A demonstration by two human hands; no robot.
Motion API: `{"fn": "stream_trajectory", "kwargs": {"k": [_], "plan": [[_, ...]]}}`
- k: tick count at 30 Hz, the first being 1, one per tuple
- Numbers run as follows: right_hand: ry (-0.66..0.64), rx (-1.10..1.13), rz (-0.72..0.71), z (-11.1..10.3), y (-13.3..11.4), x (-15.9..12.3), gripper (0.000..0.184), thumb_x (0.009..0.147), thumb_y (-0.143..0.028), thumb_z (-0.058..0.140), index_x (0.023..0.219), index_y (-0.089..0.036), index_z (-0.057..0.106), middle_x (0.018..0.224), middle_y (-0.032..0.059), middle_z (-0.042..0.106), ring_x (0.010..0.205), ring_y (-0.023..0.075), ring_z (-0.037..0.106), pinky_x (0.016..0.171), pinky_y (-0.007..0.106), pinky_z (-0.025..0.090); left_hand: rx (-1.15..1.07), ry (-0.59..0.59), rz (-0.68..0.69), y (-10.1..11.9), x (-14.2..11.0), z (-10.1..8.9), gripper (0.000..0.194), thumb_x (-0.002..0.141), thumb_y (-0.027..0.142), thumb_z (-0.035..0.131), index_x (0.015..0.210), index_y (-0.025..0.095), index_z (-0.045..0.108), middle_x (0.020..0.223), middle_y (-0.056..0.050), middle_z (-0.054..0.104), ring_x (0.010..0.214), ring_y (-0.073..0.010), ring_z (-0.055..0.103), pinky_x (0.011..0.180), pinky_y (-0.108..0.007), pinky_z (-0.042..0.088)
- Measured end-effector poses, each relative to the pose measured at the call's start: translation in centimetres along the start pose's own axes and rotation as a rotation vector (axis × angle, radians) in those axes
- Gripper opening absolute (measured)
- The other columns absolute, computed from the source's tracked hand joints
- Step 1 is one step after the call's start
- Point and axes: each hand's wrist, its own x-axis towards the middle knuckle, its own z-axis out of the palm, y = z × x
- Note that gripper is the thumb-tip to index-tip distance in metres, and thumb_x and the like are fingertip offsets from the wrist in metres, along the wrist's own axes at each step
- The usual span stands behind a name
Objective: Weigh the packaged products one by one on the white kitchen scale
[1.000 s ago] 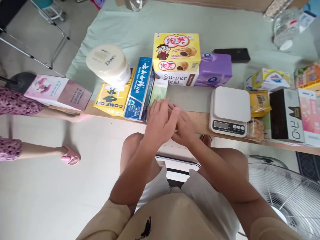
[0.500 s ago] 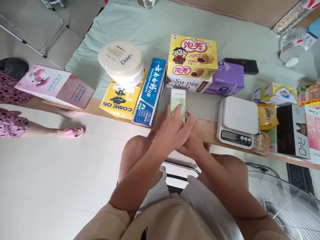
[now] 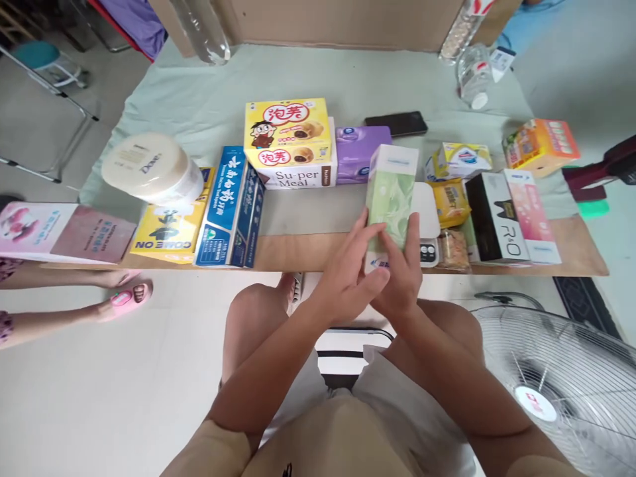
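Note:
A tall light green box with a white end [image 3: 392,192] tilts between my hands at the table's front edge, partly in front of a white kitchen scale [image 3: 427,212]. My left hand [image 3: 345,278] grips the box's lower left side, its thumb reaching across the front. From the lower right, my right hand [image 3: 402,275] holds the same box, fingers lying on its face. Behind it sits a purple soft pack [image 3: 355,149]. Left of that, a yellow puff snack box [image 3: 287,129] rests on a white Su-per Meal box [image 3: 298,177].
To the left stand a blue toothpaste box [image 3: 221,205], a yellow COME ON box [image 3: 166,232], a Dove tub [image 3: 149,169] and a pink box [image 3: 64,232]. Black [image 3: 494,218] and pink-white boxes [image 3: 534,218] stand right. A fan [image 3: 541,391] is below; another person's foot [image 3: 132,298] shows left.
Both hands have raised the green box and moved it right, in front of the scale. More of its face shows. The camera view has also shifted.

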Motion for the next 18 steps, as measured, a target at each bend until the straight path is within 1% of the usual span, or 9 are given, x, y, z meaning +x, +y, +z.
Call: {"fn": "stream_trajectory", "kwargs": {"k": [2, 3, 5, 7, 9, 11, 13, 15, 18], "plan": [[0.146, -0.053, 0.008, -1.1, 1.4, 1.0, 0.055, 0.087, -0.051, 0.069, 0.134, -0.023, 0.064, 0.172, 0.0210, 0.038, 0.157, 0.0438, 0.045, 0.113, 0.062, 0.058, -0.003, -0.070, -0.006, -0.6, 1.7, 1.5, 0.071, 0.101, 0.057, 0.046, 0.162, 0.024, 0.036, 0.182, -0.011, 0.018, 0.168, -0.0288, 0.025, 0.129, -0.049, 0.044], [0.175, -0.071, 0.024, -1.4, 2.0, 1.5, 0.051, 0.088, -0.048, 0.068, 0.133, -0.024, 0.065, 0.170, 0.0209, 0.041, 0.155, 0.0428, 0.048, 0.112, 0.062, 0.059, 0.015, -0.089, -0.006, -0.8, 2.5, 2.2, 0.072, 0.100, 0.056, 0.047, 0.163, 0.023, 0.035, 0.182, -0.013, 0.020, 0.169, -0.0295, 0.025, 0.130, -0.050, 0.042], [0.145, -0.085, 0.095, -1.7, 3.1, 2.4, 0.051, 0.087, -0.044, 0.069, 0.133, -0.024, 0.065, 0.169, 0.0204, 0.044, 0.154, 0.0423, 0.050, 0.110, 0.061, 0.059, 0.065, -0.102, -0.007, -1.3, 4.0, 3.2, 0.074, 0.100, 0.055, 0.047, 0.164, 0.019, 0.035, 0.180, -0.016, 0.025, 0.169, -0.0300, 0.024, 0.134, -0.051, 0.035], [0.093, -0.076, 0.179, -1.7, 3.9, 3.2, 0.054, 0.085, -0.043, 0.070, 0.135, -0.025, 0.064, 0.170, 0.0204, 0.041, 0.152, 0.0431, 0.051, 0.108, 0.062, 0.059, 0.099, -0.101, -0.005, -1.7, 5.3, 3.7, 0.074, 0.100, 0.054, 0.048, 0.164, 0.018, 0.035, 0.178, -0.017, 0.030, 0.168, -0.0301, 0.026, 0.135, -0.051, 0.032], [0.058, -0.058, 0.220, -1.6, 4.5, 3.9, 0.058, 0.084, -0.044, 0.071, 0.138, -0.024, 0.063, 0.172, 0.0214, 0.039, 0.151, 0.0435, 0.052, 0.108, 0.064, 0.058, 0.115, -0.084, -0.001, -2.0, 6.1, 3.7, 0.071, 0.101, 0.052, 0.047, 0.163, 0.018, 0.037, 0.176, -0.017, 0.035, 0.166, -0.0306, 0.033, 0.133, -0.052, 0.036], [0.026, -0.043, 0.197, -1.8, 5.0, 4.3, 0.061, 0.084, -0.046, 0.070, 0.140, -0.023, 0.061, 0.171, 0.0224, 0.040, 0.152, 0.0424, 0.051, 0.111, 0.064, 0.056, 0.133, -0.053, 0.006, -2.3, 6.5, 3.5, 0.068, 0.102, 0.050, 0.048, 0.161, 0.018, 0.040, 0.174, -0.018, 0.039, 0.163, -0.0316, 0.038, 0.132, -0.053, 0.038], [0.012, -0.050, 0.155, -2.3, 5.4, 4.6, 0.064, 0.085, -0.047, 0.070, 0.143, -0.023, 0.059, 0.170, 0.0218, 0.041, 0.155, 0.0401, 0.048, 0.117, 0.064, 0.052, 0.157, -0.019, 0.005, -2.6, 6.6, 3.2, 0.067, 0.101, 0.050, 0.048, 0.159, 0.015, 0.043, 0.173, -0.019, 0.039, 0.163, -0.0323, 0.037, 0.132, -0.053, 0.038], [0.028, -0.063, 0.132, -3.0, 5.7, 4.7, 0.064, 0.087, -0.046, 0.067, 0.145, -0.023, 0.057, 0.170, 0.0216, 0.042, 0.156, 0.0384, 0.047, 0.121, 0.064, 0.047, 0.188, 0.009, 0.005, -2.7, 6.6, 3.0, 0.068, 0.101, 0.051, 0.048, 0.158, 0.014, 0.044, 0.174, -0.019, 0.039, 0.164, -0.0321, 0.035, 0.133, -0.053, 0.037], [0.065, -0.069, 0.164, -3.6, 6.1, 4.8, 0.058, 0.092, -0.042, 0.061, 0.145, -0.021, 0.056, 0.168, 0.0225, 0.045, 0.155, 0.0380, 0.049, 0.124, 0.068, 0.042, 0.241, 0.030, -0.006, -2.7, 6.7, 2.9, 0.068, 0.103, 0.052, 0.046, 0.159, 0.015, 0.043, 0.174, -0.017, 0.038, 0.166, -0.0310, 0.031, 0.135, -0.054, 0.033]]}}
